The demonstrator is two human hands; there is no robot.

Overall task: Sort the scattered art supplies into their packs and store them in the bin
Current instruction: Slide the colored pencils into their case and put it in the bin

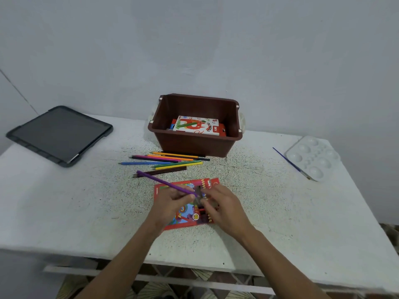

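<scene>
A red coloured-pencil pack [183, 214] lies flat near the table's front middle. My left hand [172, 201] holds a purple pencil [159, 180], its tip at the pack's open window and its tail slanting up to the left. My right hand [224, 203] rests on the pack's right end, fingers curled at the opening. Several loose coloured pencils [168, 161] lie just behind the pack. Behind them stands the brown bin [194, 143], with an oil pastel box [196, 126] inside.
A tablet in a dark case [60, 134] lies at the back left. A white paint palette [313, 157] and a thin blue-handled brush [291, 164] lie at the right edge. The wall rises just behind the bin.
</scene>
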